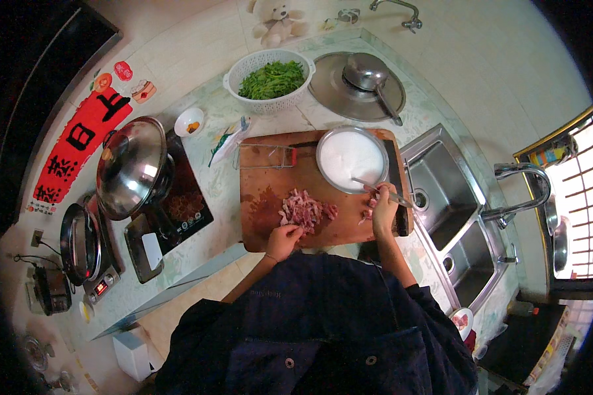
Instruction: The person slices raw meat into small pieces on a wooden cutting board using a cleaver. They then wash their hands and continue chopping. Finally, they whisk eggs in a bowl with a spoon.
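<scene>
My right hand (pixel 386 203) grips a slim metal utensil (pixel 400 199), whose far tip reaches into a round bowl of white powder or grains (pixel 351 155). The utensil's exact kind is unclear. On the brown wooden cutting board (pixel 264 190) lies a heap of chopped raw meat (pixel 300 211), with smaller pieces (pixel 368 212) beside my right wrist. My left hand (pixel 283 242) is at the heap's near edge, fingertips touching the meat; whether they pinch a piece I cannot tell. A wire rack with a red end (pixel 292 157) and a dark handle (pixel 306 144) lie on the board's far side.
Beyond the board stand a white colander of leafy greens (pixel 267 105) and a metal lid (pixel 326 101) bearing a ladle (pixel 365 71). On the left, a lidded wok (pixel 133 168) sits on a cooktop (pixel 190 202). A steel double sink (pixel 447 197) is at the right.
</scene>
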Demonstrator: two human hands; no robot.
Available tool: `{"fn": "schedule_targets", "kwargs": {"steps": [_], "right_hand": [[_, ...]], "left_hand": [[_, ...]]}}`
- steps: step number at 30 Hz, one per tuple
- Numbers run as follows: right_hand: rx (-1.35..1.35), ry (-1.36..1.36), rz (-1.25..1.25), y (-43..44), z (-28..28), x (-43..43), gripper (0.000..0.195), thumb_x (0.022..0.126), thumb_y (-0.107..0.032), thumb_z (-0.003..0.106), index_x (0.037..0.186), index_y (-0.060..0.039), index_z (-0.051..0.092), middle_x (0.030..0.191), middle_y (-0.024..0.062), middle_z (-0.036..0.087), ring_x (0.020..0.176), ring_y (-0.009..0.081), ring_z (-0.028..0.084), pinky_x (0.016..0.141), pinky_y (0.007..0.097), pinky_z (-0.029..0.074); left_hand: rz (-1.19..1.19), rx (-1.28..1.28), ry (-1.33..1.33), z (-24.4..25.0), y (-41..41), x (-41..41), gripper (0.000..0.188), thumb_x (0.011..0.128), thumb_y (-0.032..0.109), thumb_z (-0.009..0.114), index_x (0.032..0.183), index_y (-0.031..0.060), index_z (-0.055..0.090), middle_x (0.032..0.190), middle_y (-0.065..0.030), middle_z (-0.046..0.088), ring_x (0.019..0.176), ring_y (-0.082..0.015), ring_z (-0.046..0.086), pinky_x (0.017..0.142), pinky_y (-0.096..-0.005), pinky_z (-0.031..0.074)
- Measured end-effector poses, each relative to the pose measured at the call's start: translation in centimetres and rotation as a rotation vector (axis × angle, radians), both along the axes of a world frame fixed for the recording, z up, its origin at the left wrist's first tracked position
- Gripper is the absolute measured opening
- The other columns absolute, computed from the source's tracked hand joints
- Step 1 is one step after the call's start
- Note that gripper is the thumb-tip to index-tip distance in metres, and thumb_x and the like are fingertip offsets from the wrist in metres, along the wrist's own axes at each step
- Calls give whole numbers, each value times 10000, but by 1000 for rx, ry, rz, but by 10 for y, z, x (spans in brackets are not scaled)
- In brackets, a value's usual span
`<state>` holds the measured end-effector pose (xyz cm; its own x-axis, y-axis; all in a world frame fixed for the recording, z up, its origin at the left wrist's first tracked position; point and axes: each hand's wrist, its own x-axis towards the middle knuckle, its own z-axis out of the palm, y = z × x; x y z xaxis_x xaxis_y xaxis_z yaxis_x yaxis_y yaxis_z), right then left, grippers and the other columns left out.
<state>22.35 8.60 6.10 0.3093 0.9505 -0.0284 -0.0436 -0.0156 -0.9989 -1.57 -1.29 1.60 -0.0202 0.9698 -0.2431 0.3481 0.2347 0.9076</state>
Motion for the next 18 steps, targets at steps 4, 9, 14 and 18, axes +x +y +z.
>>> {"fn": "schedule_targets", "kwargs": {"steps": [4, 9, 14, 18], "right_hand": [[73, -2, -74, 2, 3, 1, 142, 853, -133, 375, 808, -41, 473, 698, 22, 507, 518, 54, 418, 406, 181, 331], [117, -130, -109, -2, 33, -3, 147, 852, -145, 372, 807, -52, 476, 711, 12, 489, 537, 48, 400, 411, 182, 333], [-62, 108, -126, -9, 62, -6, 173, 834, -88, 383, 767, 15, 506, 819, 61, 505, 773, 142, 475, 763, 240, 351], [100, -66, -146, -10, 61, -3, 183, 841, -94, 375, 777, 18, 504, 819, 65, 502, 781, 140, 472, 755, 236, 351]], "left_hand": [[13, 2, 24, -4, 1, -1, 253, 792, 253, 543, 851, 20, 621, 739, -126, 618, 669, -237, 600, 605, -299, 447], [45, 24, 37, -8, 0, -3, 251, 795, 246, 540, 858, 16, 620, 740, -136, 617, 658, -244, 597, 606, -302, 449], [34, 3, 82, 3, 3, -2, 262, 795, 251, 539, 871, 13, 616, 754, -148, 614, 693, -257, 599, 628, -313, 450], [17, 8, 92, -1, 5, -3, 264, 798, 252, 533, 875, 13, 614, 762, -140, 618, 698, -253, 597, 637, -315, 450]]}}
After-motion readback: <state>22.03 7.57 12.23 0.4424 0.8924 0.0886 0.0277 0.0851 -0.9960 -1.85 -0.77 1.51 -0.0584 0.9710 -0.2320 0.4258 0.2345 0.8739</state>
